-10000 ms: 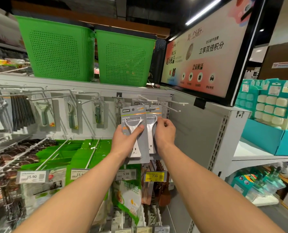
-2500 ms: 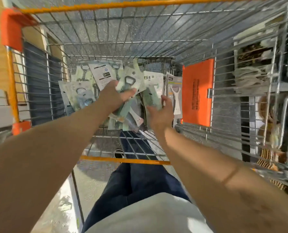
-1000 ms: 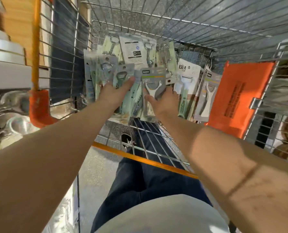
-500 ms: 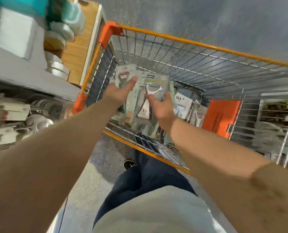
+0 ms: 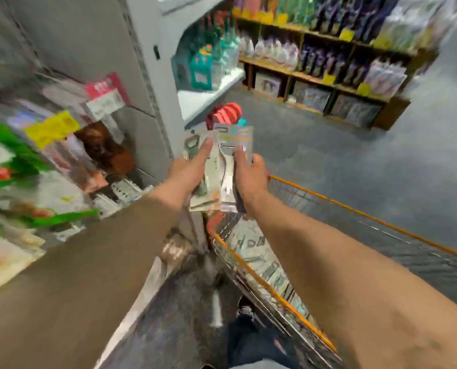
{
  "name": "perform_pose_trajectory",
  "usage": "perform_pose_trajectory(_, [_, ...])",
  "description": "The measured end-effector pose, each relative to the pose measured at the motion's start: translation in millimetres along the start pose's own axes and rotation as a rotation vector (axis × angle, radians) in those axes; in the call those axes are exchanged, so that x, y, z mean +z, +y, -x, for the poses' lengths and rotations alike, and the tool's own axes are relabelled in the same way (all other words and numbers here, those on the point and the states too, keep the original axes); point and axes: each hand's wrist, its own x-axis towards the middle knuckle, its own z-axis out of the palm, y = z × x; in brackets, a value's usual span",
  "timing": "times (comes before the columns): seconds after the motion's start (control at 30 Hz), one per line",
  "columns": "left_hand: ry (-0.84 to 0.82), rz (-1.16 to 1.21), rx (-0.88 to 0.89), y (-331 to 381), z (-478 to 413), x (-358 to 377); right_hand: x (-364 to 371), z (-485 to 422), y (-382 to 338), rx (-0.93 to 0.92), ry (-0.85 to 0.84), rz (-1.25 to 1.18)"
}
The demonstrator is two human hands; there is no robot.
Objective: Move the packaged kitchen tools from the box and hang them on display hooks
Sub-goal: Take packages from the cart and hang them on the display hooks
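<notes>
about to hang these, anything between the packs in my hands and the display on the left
Nothing visible does. The left hand holds the opener pack and the right hand the peeler pack, with open air across to the hanging display on the left. It is blurred, so free hooks cannot be made out.

The left hand (image 5: 188,173) holds a bottle opener pack (image 5: 191,145). The right hand (image 5: 248,177) holds a peeler pack (image 5: 228,171) just to its right, and the two packs touch. The cart (image 5: 272,291) is below them on the near right, with more packs (image 5: 251,246) in it. The hanging rack (image 5: 62,155) is on the left. Long shelves (image 5: 328,78) stand far off on the right.
</notes>
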Motion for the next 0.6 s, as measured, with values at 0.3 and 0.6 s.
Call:
perform_pose_trajectory(0.3, [0.298,0.294,0.179,68,31,-157,100,78,-141,-0.277,-0.246,-0.028])
perform_pose_trajectory(0.6, [0.613,0.447,0.287,110,78,-249,189,119,-218,-0.388,-0.534,-0.126])
